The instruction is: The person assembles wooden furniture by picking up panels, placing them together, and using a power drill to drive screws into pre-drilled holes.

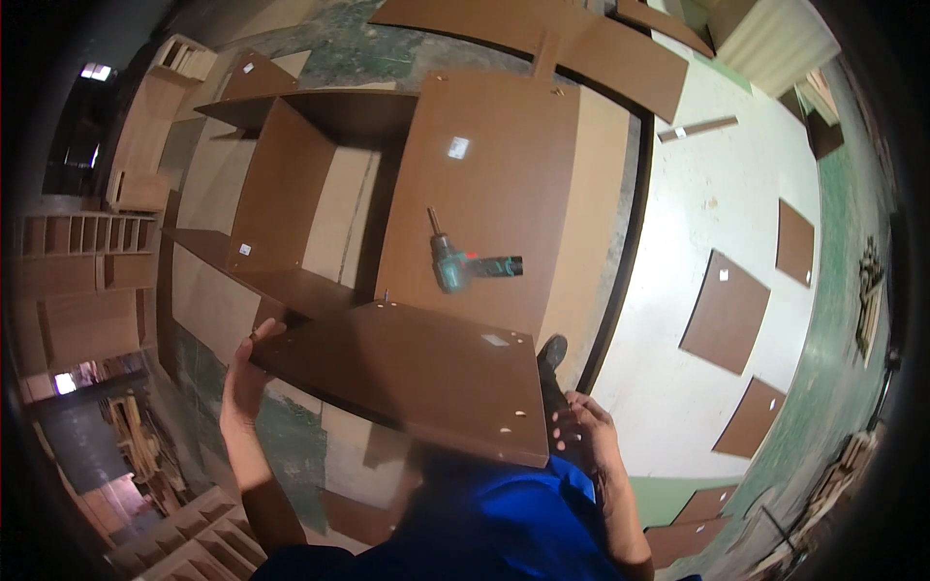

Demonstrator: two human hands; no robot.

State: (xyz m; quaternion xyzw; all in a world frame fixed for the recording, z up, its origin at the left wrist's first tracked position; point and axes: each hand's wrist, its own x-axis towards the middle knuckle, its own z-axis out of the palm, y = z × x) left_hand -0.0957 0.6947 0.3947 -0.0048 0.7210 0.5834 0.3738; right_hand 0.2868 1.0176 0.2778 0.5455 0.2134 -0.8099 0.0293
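A brown board (407, 373) with a pale label and small round holes near its ends lies across in front of my body. My left hand (246, 382) grips its left end, thumb and fingers at the edge. Beside its right end, my right hand (587, 431) is held with the fingers curled in; what they hold, if anything, is too small to make out. Beyond the board, a green and black cordless drill (452, 266) rests on a large brown panel (484, 174) of a partly assembled cabinet. A small metal pin (387, 294) stands at the board's far edge.
Open cabinet compartments (325, 194) lie to the left of the large panel. On the right, a white sheet (722, 184) carries several brown boards (727, 310). More brown boards (542, 39) lie at the far side. Wooden shelving units (92, 237) stand at the left.
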